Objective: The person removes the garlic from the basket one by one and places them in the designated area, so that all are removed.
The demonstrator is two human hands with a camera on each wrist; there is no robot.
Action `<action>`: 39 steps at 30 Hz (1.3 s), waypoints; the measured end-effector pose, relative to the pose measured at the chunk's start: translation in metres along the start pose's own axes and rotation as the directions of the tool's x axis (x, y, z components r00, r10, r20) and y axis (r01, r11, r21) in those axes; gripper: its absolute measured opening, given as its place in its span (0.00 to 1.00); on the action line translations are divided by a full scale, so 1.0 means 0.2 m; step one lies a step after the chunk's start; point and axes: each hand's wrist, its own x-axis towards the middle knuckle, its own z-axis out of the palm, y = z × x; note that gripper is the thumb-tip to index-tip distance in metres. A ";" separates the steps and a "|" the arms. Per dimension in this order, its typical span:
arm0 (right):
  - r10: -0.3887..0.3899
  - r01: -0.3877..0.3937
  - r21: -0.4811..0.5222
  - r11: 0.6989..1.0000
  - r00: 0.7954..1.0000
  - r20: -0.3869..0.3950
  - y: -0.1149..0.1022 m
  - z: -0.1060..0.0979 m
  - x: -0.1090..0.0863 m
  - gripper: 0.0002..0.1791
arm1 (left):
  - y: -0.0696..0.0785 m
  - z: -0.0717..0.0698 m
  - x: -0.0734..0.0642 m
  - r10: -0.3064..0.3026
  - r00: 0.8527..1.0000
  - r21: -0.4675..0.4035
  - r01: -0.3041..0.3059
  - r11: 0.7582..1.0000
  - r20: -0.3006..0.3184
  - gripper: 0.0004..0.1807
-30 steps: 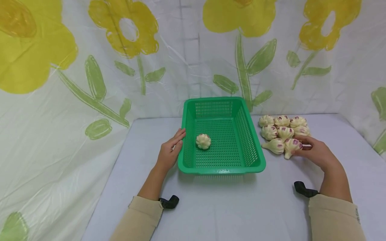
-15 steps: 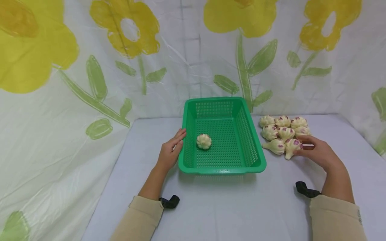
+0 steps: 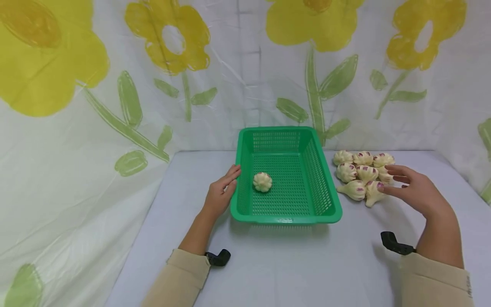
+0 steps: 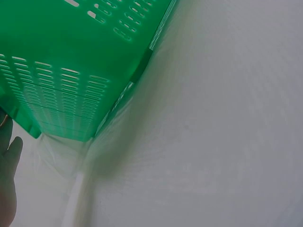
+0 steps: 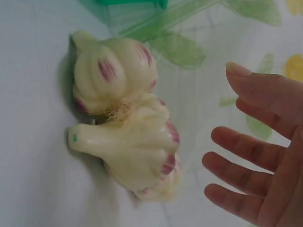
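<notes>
A green plastic basket (image 3: 285, 219) with slotted walls stands mid-table, one garlic bulb (image 3: 262, 182) inside it toward the left. My left hand (image 3: 220, 192) rests its extended fingers against the basket's left rim; the left wrist view catches only part of that hand (image 4: 8, 170) at its edge. To the right of the basket several white garlic bulbs with purple streaks sit in a cluster. Over its near right side hovers my right hand (image 3: 420, 192), fingers spread and holding nothing. The right wrist view shows a gap between those fingers and the nearest garlic bulb (image 5: 137, 146).
A white cloth covers the table (image 3: 276, 264). Behind it hangs a pale curtain (image 3: 215, 123) printed with yellow flowers and green leaves. Each wrist wears a small black camera, such as the right one (image 3: 397, 244).
My right hand has come away from the nearest garlic bulb, lifting slightly and moving right as its fingers spread. My left hand keeps its place on the basket. The head view has shifted a little.
</notes>
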 end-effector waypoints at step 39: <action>-0.221 0.387 -0.349 0.853 0.875 0.430 -1.09 -0.06 0.30 0.29 | 0.01 0.00 0.00 -0.034 0.999 -0.020 0.034 0.999 0.014 0.19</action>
